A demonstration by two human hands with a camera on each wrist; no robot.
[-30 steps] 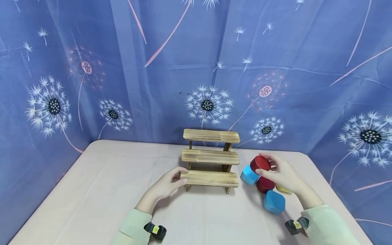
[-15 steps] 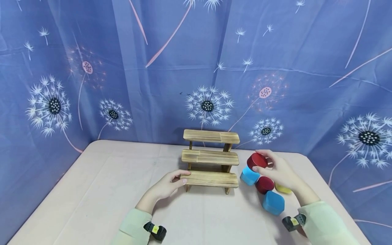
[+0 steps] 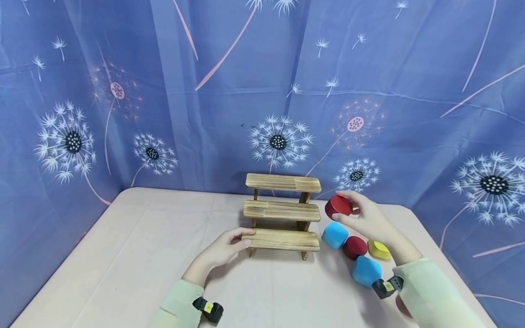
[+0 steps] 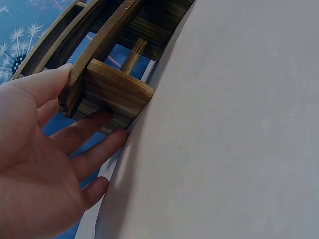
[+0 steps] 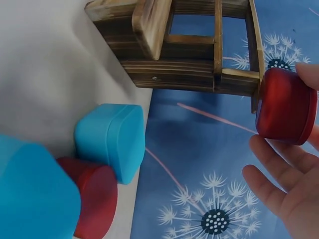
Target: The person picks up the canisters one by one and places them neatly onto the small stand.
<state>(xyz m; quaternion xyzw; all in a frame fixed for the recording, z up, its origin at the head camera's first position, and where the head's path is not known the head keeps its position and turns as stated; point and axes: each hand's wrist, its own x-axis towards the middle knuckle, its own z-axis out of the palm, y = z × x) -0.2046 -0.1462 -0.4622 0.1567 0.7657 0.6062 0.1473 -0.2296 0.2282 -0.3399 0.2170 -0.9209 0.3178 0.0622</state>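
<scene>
In the head view my right hand (image 3: 365, 216) holds a small red tin (image 3: 338, 207) up in the air, right of the wooden three-step stand (image 3: 282, 209). The right wrist view shows this red tin (image 5: 286, 105) between thumb and fingers, with the lower fingers spread. It is apart from the stand (image 5: 184, 74). My left hand (image 3: 223, 248) grips the left end of the stand's lowest step, thumb at its front edge and index finger on top. In the left wrist view, other fingers of the left hand (image 4: 55, 154) lie along the stand's side panel (image 4: 112, 94).
Right of the stand lie a light blue tin (image 3: 335, 235), another red tin (image 3: 355, 247), a second blue tin (image 3: 367, 271) and a yellow tin (image 3: 379, 249). A pale cloth covers the table (image 3: 135, 255). A blue dandelion-print curtain (image 3: 221, 136) hangs behind.
My right hand has lifted the red tin up and to the left, away from the blue tin beneath it. More of the yellow tin shows. The left hand stays at the stand.
</scene>
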